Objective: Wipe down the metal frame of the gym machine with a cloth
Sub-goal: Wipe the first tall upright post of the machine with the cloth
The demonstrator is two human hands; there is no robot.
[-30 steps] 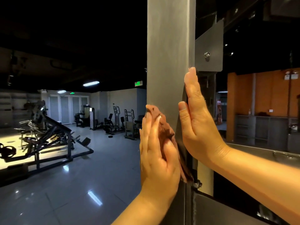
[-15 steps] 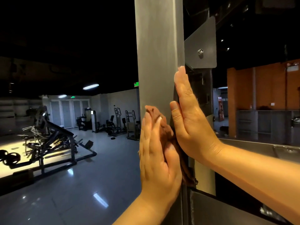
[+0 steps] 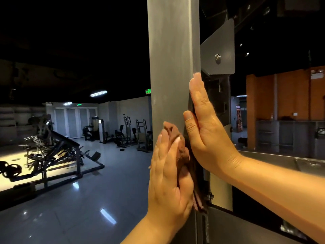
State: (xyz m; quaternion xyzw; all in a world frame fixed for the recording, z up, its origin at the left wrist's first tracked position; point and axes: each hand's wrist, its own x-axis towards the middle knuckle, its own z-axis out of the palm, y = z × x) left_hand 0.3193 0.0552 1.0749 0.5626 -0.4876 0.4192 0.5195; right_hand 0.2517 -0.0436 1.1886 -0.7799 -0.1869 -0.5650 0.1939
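A grey metal upright post (image 3: 173,67) of the gym machine fills the middle of the view. My left hand (image 3: 167,175) presses a bunched brown cloth (image 3: 182,152) against the post's right front edge with straight fingers; the cloth shows above my fingertips and hangs below my palm. My right hand (image 3: 207,131) lies flat against the post's right side, fingers pointing up and thumb on the front edge, holding nothing.
A grey bracket plate (image 3: 218,50) with a bolt is fixed to the post above my right hand. A flat metal part (image 3: 274,159) of the machine runs off to the right. Other gym machines (image 3: 52,152) stand on the shiny floor at left.
The post now sits further left in the view than a second ago. My left hand and the cloth have slid slightly down the post; my right hand has stayed in place.
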